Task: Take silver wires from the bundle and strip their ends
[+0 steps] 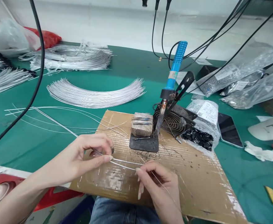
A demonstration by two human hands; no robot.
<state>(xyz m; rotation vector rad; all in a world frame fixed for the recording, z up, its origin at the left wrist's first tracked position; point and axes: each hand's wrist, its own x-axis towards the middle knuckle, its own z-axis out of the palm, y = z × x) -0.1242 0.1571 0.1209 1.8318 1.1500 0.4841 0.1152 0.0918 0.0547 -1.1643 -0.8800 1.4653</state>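
White wires [124, 161] stretch between my two hands above a stained cardboard sheet [203, 180]. My left hand [92, 154] pinches them between thumb and fingers, and their long part runs back to the upper left over the table. Two strands spread apart from that pinch toward my right hand [161, 183]. Its thumb and forefinger are closed on a strand's end, and a thin wire passes over the fingers. Just behind the hands, a blue-handled soldering iron [176, 63] stands upright in a black stand, beside a greyish block [141, 128] with metal tips lying on it.
A curved bundle of white wires [96, 95] lies on the green table [127, 57], with more bundles [73, 57] behind. A small fan [172, 119], a bag of black parts [200, 137] and a phone [229, 129] are at right. A black cable [42, 53] hangs at left.
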